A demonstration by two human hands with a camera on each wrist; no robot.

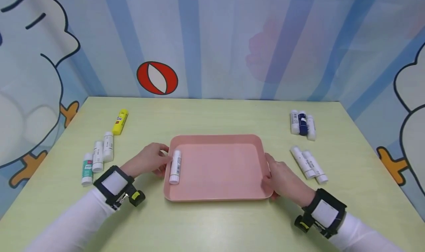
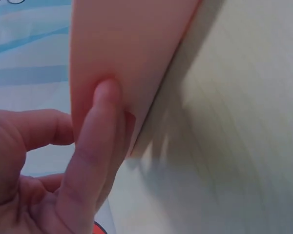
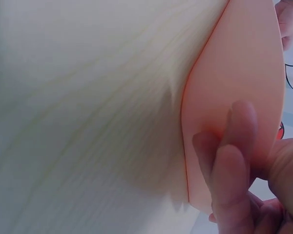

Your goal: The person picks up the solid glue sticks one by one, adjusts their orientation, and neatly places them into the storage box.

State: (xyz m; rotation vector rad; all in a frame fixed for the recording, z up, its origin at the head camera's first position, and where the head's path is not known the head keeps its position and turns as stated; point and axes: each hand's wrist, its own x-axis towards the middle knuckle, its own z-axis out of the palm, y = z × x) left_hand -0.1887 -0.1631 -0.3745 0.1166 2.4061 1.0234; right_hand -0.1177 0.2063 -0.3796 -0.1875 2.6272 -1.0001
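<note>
A pink tray [image 1: 219, 167] lies on the table between both hands. At its left side, my left hand [image 1: 151, 159] pinches the rim, with fingers [image 2: 107, 95] against the outer wall and the thumb at the edge. My right hand [image 1: 283, 176] grips the opposite side the same way, its fingers [image 3: 241, 122] on the outside of the wall. Inside the tray, along the left wall, lies one white glue stick [image 1: 175, 167].
Left of the tray are a yellow glue stick [image 1: 120, 122], two white glue sticks [image 1: 97, 156] and a green-and-white one [image 1: 87, 169]. To the right, two white sticks [image 1: 308, 163] lie side by side; behind them, a dark blue stick [image 1: 302, 123] sits between two white ones.
</note>
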